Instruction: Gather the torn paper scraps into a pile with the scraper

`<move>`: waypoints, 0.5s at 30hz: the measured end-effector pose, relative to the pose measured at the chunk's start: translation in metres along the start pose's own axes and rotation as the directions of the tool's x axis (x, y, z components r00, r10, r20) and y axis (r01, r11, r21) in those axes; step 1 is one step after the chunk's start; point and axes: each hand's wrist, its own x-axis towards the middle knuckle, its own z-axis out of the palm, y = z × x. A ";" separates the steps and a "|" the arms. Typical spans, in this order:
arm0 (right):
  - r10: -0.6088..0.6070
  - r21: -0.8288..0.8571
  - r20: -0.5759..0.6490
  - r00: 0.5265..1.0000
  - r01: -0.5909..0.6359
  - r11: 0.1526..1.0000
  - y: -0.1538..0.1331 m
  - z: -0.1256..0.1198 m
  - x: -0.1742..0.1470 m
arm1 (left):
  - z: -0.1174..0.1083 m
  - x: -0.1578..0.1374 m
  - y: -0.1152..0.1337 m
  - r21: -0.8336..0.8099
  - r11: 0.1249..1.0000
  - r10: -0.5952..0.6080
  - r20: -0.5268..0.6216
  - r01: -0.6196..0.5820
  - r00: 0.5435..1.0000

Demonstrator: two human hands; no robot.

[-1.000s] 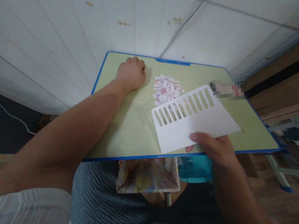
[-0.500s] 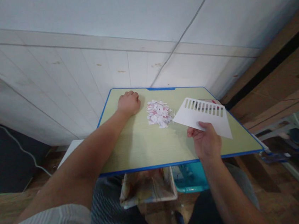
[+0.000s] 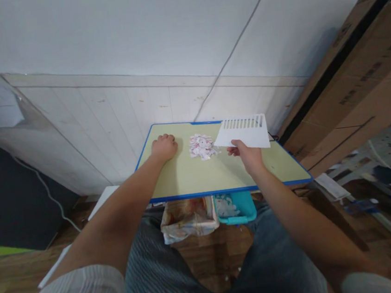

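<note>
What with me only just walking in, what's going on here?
A person's right hand holds a white slotted sheet over a blue-edged table, beside a loose pile of pale scraps. The left hand rests on the table on the pile's other side. Below the table's near edge are a patterned basket and a turquoise bin with pale bits inside.

- scraps (image 3: 201,147) are piled on the table (image 3: 198,176), left hand (image 3: 164,147) just left of them
- card (image 3: 246,135) is to their right, in the right hand (image 3: 250,157)
- wall (image 3: 125,109) is right behind, boxes (image 3: 346,95) off to the right
- basket (image 3: 187,232) and tub (image 3: 238,219) under the front edge, basket's the left one
</note>
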 end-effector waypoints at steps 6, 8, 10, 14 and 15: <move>-0.066 -0.161 0.405 0.912 0.142 0.977 -0.005 0.004 0.015 | 0.011 0.033 -0.004 -0.023 1.000 -0.009 -0.019 0.009 1.000; -0.061 -0.200 0.526 0.849 0.193 0.960 -0.004 0.007 0.018 | 0.016 0.049 -0.001 -0.042 0.999 0.000 -0.036 -0.001 0.999; -0.062 -0.227 0.585 0.809 0.237 0.945 -0.002 0.009 0.024 | 0.020 0.063 0.002 -0.061 0.998 0.023 -0.058 -0.027 0.998; -0.083 -0.358 0.697 0.712 0.446 0.820 -0.001 0.011 0.037 | 0.026 0.084 0.010 -0.073 0.994 0.071 -0.097 -0.078 0.993; -0.054 -0.381 0.720 0.692 0.458 0.803 -0.001 0.011 0.038 | 0.028 0.087 0.011 -0.067 0.993 0.087 -0.093 -0.093 0.992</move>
